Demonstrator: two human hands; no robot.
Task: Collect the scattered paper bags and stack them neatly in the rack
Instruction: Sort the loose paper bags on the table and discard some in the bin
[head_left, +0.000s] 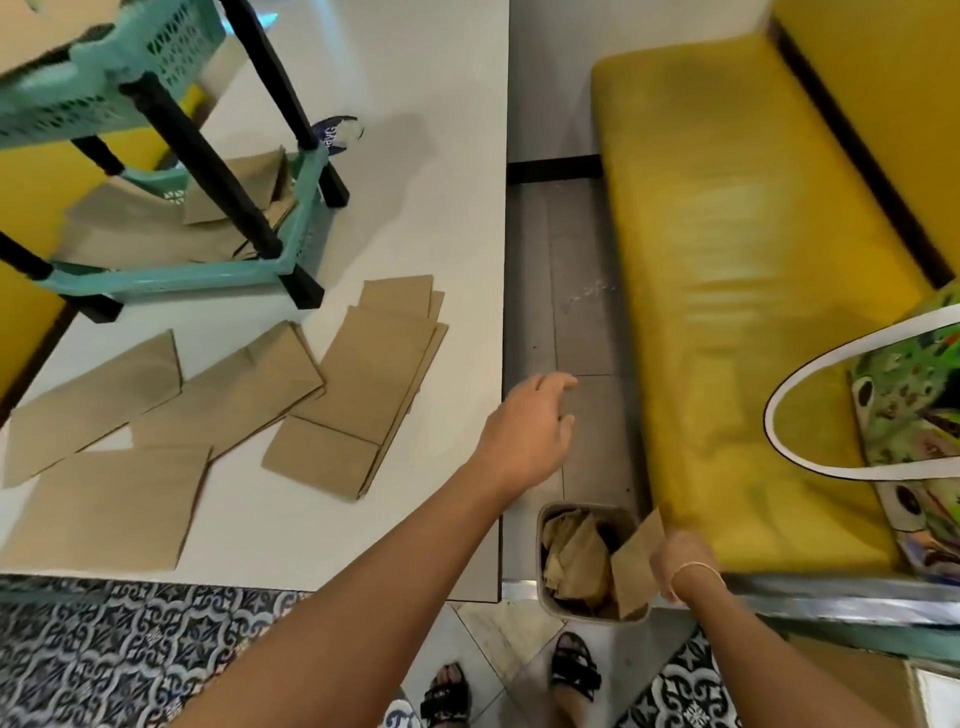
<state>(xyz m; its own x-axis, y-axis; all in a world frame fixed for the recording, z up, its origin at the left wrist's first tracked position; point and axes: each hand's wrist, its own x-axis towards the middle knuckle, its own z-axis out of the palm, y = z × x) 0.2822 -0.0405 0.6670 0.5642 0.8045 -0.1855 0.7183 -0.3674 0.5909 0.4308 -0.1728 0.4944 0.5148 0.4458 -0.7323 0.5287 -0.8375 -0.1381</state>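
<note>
White counter (405, 171) fills the left of the view, with a yellow bench seat (743, 291) across a grey strip of floor to its right. On the counter stands a teal rack (244, 270) with black legs; its lower tray already carries several flat brown paper bags (156, 223). More flat paper bags lie scattered on the counter in front of the rack: one doubled pile (363, 384) has its long axis running from near-left to far-right, two others (93, 400) slant the same way further left, and one (109, 504) lies nearest the counter's front edge. The left hand (530, 431) reaches past the counter's right edge with fingers loosely spread and nothing in it, the doubled pile just to its left. Below, a small bin (545, 603) on the floor between counter and bench holds crumpled brown bags. The right hand (680, 566) pinches one brown bag (636, 571) at the bin's right rim, the bag standing upright with its long axis tilted up and to the right, lying directly left of that hand.
</note>
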